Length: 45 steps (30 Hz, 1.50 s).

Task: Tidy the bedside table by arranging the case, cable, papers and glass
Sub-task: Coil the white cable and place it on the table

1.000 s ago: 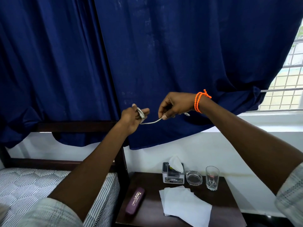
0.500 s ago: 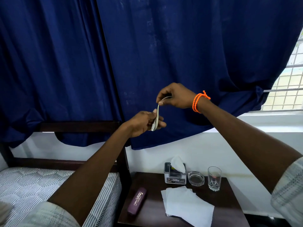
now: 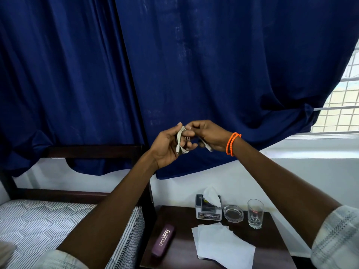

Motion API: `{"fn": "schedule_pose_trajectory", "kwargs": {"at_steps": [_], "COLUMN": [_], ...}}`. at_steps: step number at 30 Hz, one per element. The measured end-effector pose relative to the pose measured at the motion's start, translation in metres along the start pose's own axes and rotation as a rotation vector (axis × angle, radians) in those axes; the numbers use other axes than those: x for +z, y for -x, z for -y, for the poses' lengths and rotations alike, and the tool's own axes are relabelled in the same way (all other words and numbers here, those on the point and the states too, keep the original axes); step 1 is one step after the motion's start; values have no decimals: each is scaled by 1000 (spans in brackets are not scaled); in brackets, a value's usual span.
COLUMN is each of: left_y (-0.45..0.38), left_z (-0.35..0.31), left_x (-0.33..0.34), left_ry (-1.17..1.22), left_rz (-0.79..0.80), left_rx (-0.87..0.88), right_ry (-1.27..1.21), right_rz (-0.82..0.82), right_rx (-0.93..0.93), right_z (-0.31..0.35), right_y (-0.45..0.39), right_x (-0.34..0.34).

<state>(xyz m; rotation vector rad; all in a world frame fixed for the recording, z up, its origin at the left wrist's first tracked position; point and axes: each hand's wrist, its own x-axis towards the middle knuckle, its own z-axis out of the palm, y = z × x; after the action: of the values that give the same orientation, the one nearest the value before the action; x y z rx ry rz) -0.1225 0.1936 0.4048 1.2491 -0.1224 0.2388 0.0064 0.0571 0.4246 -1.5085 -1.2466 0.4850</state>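
Note:
Both hands are raised in front of the blue curtain, well above the table. My left hand [image 3: 171, 144] has a white cable [image 3: 181, 141] looped around its fingers. My right hand [image 3: 208, 135], with an orange band at the wrist, pinches the cable's free end, and a plug hangs below its palm. Down on the dark bedside table [image 3: 180, 247] lie a maroon spectacle case [image 3: 163, 240] at the left and several white papers [image 3: 223, 245] in a loose pile in the middle. An empty clear glass [image 3: 255, 213] stands at the back right.
A tissue box [image 3: 207, 208] and a glass ashtray [image 3: 233, 212] stand at the table's back edge. A bed with a striped mattress [image 3: 58, 216] and dark wooden headboard [image 3: 93, 150] adjoins the table on the left. A barred window [image 3: 342, 105] is at right.
My right hand has come down from above and met my left hand. More of the cable is now coiled around the left fingers, and the loose stretch between the hands is gone.

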Motion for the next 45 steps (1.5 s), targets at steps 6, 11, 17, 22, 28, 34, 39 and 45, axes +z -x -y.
{"fn": "schedule_pose_trajectory", "kwargs": {"at_steps": [6,11,17,22,28,34,39,45], "left_y": [2,1,-7,-7,5,6,3,2], "left_z": [5,11,20,22,12,8,10,17], "left_x": [-2,-1,6,-3,-12,-12,-11,-4], "left_ry": [238,318,367,-4,-460,-519,-410,-198], "left_rz": [-27,-117,-451,-662,-473,-483,-561,-505], "left_rx": [66,74,66,42,129,166,155,56], "right_ry": [-215,7,312,547,603,515,466,536], "right_rz": [0,-89,-187,-220,-209,-204,-237,-293], "right_rx": [33,-10,-96,-135,-138,-80,-69,-56], "right_z": [-5,3,8,6,6,0,-5,-6], "right_y": [1,2,0,-3,0,1,3,2], "right_x": [15,23,31,26,18,17,5,-2]}}
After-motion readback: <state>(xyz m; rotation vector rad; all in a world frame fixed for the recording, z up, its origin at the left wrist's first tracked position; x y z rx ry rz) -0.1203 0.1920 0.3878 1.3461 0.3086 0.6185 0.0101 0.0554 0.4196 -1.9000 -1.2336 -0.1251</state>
